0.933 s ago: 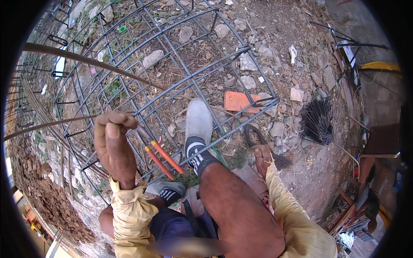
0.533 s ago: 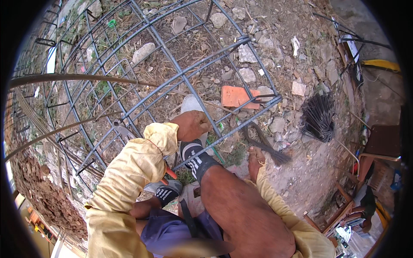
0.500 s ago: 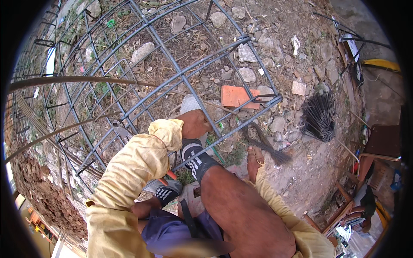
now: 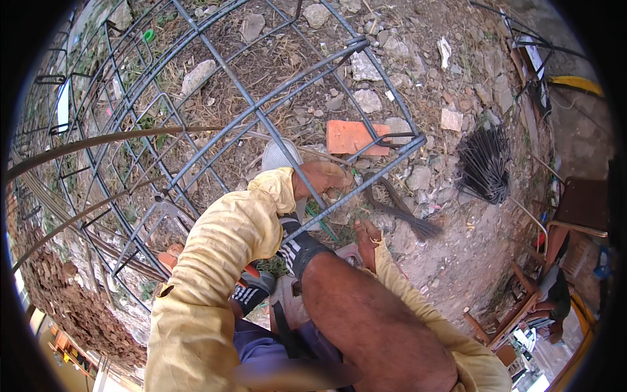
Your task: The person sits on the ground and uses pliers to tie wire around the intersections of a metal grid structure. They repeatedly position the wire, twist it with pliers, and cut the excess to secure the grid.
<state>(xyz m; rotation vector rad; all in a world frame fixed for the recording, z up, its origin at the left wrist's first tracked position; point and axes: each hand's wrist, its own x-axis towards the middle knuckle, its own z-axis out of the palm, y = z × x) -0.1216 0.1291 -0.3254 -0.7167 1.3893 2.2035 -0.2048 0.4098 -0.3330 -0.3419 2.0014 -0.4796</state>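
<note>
A bluish rebar cage (image 4: 258,108) lies in front of me, reaching over my foot. My left hand (image 4: 321,178) extends between its bars, fingers stretched toward a looped bundle of thin tie wire (image 4: 403,212) on the ground; I see nothing gripped in it. My right hand (image 4: 368,238) is low beside my knee, near the wire bundle. My leg partly hides it, so its grip is unclear. Beside the left sleeve, a metal tool head like pincers (image 4: 168,208) rests at the cage bars. An orange handle (image 4: 250,270) shows past that sleeve.
An orange brick piece (image 4: 353,138) lies under the cage's near corner. A second, larger bundle of dark wire (image 4: 484,164) sits to the right. Brown curved rods (image 4: 98,140) cross the left side. Stones are scattered around, and a brown chair (image 4: 583,204) stands at far right.
My left hand has moved right, from a bent position near the shoe toward the wire bundle. The right hand has shifted slightly left. The view has moved a little.
</note>
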